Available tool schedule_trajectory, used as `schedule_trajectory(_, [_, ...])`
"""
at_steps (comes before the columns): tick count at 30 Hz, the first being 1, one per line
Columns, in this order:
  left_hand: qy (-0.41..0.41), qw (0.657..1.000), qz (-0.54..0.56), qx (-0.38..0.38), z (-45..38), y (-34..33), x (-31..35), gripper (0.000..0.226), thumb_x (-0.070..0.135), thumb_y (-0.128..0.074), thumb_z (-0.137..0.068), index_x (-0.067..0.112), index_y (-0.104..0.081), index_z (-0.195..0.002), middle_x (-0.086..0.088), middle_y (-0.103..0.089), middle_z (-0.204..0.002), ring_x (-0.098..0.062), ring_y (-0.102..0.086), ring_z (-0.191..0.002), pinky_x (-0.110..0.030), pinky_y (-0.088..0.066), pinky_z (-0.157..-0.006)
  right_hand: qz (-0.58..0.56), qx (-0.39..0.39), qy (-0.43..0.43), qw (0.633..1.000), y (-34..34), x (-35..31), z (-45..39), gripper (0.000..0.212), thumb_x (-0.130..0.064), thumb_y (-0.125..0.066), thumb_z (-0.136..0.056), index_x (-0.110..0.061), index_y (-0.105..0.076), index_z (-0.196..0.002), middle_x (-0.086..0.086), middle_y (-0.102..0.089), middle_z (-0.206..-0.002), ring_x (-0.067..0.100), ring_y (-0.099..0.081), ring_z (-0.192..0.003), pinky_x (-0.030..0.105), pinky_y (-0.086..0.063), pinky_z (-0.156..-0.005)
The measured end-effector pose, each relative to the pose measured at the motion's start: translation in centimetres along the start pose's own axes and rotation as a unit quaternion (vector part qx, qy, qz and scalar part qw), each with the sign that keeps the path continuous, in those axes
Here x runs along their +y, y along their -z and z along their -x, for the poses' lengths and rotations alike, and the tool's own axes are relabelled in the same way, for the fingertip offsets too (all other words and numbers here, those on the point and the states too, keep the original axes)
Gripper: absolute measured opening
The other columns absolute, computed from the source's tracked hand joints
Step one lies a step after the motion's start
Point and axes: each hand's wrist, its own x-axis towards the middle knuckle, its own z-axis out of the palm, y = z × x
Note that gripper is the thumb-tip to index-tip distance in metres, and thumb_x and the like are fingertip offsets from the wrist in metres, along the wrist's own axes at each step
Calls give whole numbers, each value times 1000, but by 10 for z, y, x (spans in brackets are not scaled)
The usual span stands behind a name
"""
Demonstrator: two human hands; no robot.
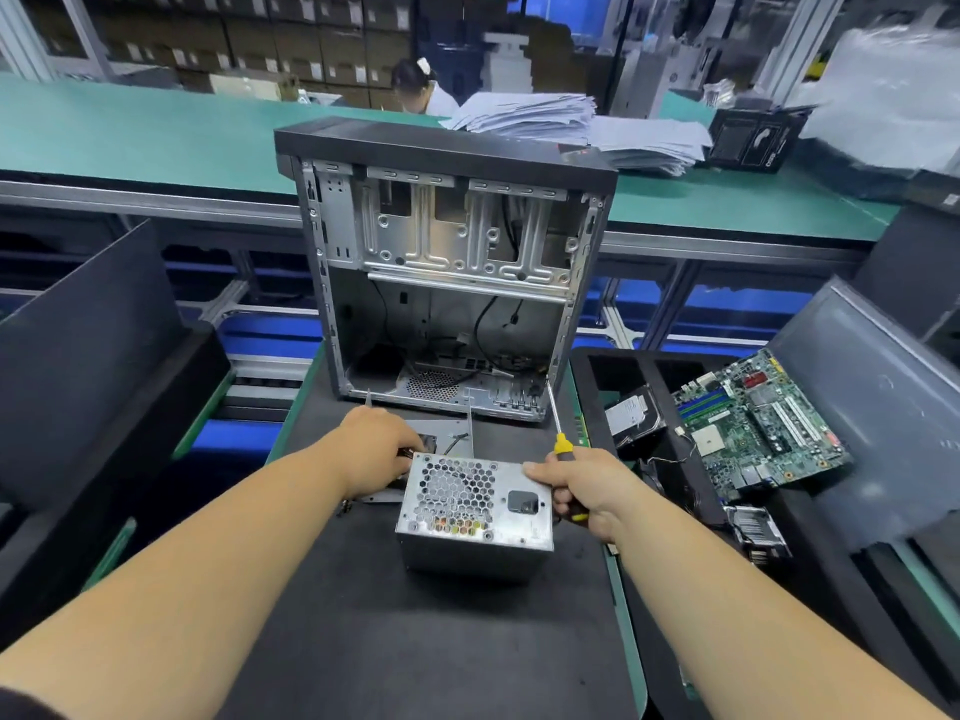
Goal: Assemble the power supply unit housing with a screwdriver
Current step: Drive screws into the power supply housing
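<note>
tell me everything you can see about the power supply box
The power supply is a bare grey metal box standing on the dark mat, near the open case. Its upper face has a honeycomb vent and a dark socket cutout. The right hand, holding a screwdriver, touches its right edge; the left hand is at its left.

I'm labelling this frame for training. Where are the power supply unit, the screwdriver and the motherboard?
power supply unit [475, 504]: head view, on its perforated top face.
screwdriver [563, 445]: head view, on the yellow collar of its handle.
motherboard [759, 424]: head view, on the middle of the green board.
</note>
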Motion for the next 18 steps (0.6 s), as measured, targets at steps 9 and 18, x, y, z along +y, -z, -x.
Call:
schedule_trajectory(9, [81, 935, 342, 41, 4, 12, 13, 27, 29, -44, -101, 44, -67, -97, 23, -67, -100, 7, -59, -96, -13, -41, -76, 24, 42, 22, 999, 16, 8, 3, 35, -16, -84, -74, -21, -49, -70, 1, -51, -61, 11, -37, -42, 23, -37, -43])
schedule_trajectory(18, [105, 954, 267, -84, 0, 7, 53, 34, 49, -47, -97, 23, -53, -117, -2, -61, -106, -19, -58, -95, -28, -41, -73, 66, 71, 12, 995, 27, 22, 21, 14, -26, -69, -89, -13, -70, -86, 7, -67, -81, 11, -40, -42, 21, -37, -42])
